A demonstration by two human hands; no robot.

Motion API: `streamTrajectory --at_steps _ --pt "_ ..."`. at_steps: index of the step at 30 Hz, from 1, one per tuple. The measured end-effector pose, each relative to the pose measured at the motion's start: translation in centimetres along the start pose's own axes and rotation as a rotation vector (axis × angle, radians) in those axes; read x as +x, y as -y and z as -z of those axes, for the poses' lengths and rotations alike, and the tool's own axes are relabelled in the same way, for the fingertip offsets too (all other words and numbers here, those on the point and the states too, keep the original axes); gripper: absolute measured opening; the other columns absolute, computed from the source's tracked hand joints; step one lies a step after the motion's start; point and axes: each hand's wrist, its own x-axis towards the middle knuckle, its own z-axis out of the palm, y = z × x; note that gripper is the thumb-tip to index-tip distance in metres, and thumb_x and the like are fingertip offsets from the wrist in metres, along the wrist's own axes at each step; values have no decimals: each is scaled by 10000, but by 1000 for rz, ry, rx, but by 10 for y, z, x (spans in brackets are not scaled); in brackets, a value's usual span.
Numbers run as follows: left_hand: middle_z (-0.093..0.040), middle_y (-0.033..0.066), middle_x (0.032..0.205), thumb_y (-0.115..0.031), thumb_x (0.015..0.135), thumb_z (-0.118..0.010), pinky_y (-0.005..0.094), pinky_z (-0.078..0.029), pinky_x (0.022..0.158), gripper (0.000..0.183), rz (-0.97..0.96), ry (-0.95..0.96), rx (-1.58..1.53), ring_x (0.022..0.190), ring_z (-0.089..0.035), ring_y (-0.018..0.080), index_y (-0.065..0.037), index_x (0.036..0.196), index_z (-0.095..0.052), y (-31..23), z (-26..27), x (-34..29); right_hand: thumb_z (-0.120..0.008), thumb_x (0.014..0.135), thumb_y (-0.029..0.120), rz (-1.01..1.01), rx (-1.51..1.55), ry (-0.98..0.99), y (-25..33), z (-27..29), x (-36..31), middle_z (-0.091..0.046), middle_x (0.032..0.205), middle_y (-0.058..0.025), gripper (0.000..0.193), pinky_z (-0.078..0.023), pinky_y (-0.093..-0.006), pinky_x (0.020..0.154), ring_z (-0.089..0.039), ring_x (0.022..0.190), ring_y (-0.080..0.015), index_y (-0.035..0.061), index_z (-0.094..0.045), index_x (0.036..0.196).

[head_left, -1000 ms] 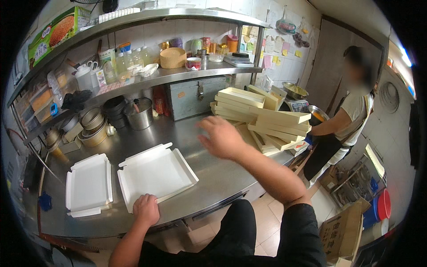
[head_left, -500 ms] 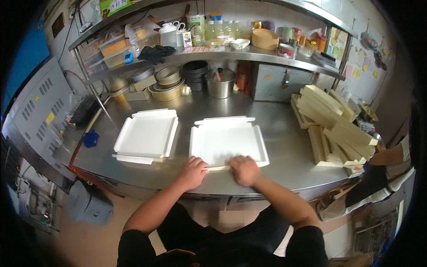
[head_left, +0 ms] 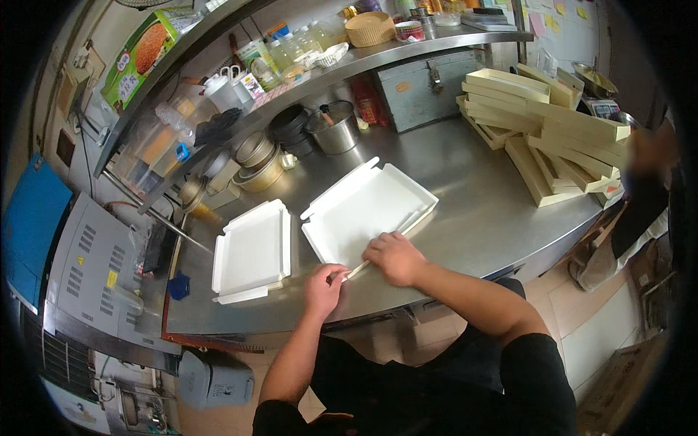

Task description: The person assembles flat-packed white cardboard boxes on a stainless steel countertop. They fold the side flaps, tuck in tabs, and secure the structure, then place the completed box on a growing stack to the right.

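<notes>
A white cardboard box, shallow and part folded, lies on the steel table before me. Its near, right and left walls stand up, while a flap juts out along the far side. At the box's near left corner, my left hand pinches the wall's end between thumb and fingers. My right hand grips the near wall, its fingers curled over the top edge and the thumb hidden. To the left lies a second white box, also shallow, its near flap flat on the table; neither hand touches it.
Cream folded boxes lie in a loose heap at the right. Behind are a grey metal case, a steel pot and stacked tins, beneath a loaded shelf. Another person's arm shows at the right edge.
The view has tilted and turned, so the table appears slanted. My left hand has shifted to the box's near left corner; the right still grips the near wall.
</notes>
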Motion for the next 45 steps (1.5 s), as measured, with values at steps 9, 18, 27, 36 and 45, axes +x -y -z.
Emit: streamTrajectory --at_steps 9,18,27,36,45 --pt "-784 78 1197 -126 919 -846 464 -540 1042 236 -354 -17 142 1168 -676 345 -93 1150 -818 -13 -29 7 -749 969 288 6 48 -32 4 4 -4 -717 1112 -22 179 -456 -437 1021 -633 1141 -262 170 -780 1099" --pt "-678 76 1218 51 834 -848 371 -556 955 362 -124 -195 48 1137 -665 256 -93 1154 -758 -36 -44 -19 -794 889 274 65 206 -29 -1 5 -4 -701 1002 -21 167 -452 -439 988 -652 1076 -261 161 -759 1007" --pt "-704 98 1205 -47 826 -878 478 -547 1014 337 -623 51 193 1158 -662 359 -94 1121 -723 -24 -18 1 -822 832 221 78 395 -27 -9 9 -5 -722 959 -21 111 -455 -423 997 -668 1054 -260 163 -792 921" --pt "-727 113 1174 -112 867 -885 464 -583 978 329 -326 179 140 1159 -691 342 -84 1142 -708 -18 -18 4 -848 838 214 88 387 -49 -11 5 -4 -750 980 -27 130 -462 -436 960 -684 1039 -276 144 -813 941" --pt "-712 107 1246 -145 882 -884 458 -591 968 384 -752 346 358 1150 -690 320 -120 1224 -711 -18 15 34 -844 857 250 32 307 -38 -8 6 -5 -743 995 -36 160 -462 -437 963 -674 1055 -278 134 -793 955"
